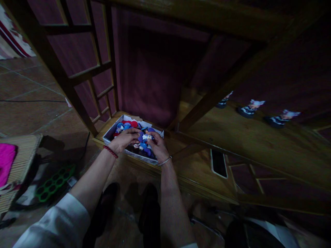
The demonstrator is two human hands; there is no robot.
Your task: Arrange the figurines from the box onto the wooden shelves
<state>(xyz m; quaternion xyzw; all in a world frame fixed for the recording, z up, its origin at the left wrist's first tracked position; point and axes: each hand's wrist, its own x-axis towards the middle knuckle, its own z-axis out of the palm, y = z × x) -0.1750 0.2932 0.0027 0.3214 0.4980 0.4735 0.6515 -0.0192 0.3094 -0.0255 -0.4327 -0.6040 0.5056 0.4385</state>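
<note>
Dim room, head cam — wooden shelf [191, 170], box [139, 156] of toys [126, 126], both hands in on it.
Box sits at the left end of the shelf, crammed with red, blue and purple bits. Left hand [128, 137] and right hand [157, 144] are pinching one small figure [147, 137] between their fingertips, right over the box — can't tell if it touches the toys underneath. Red beads [110, 151] on the left wrist, a bracelet [165, 161] on the right. Further right on the same wood lies a phone [219, 163], screen dark, and three dolls [250, 108] on round dark bases stand in a row on the upper board [248, 141]. Off to the left, there's pink cloth [6, 162] on a ribbed seat [26, 148], with a green rack [55, 182] beside it.
</note>
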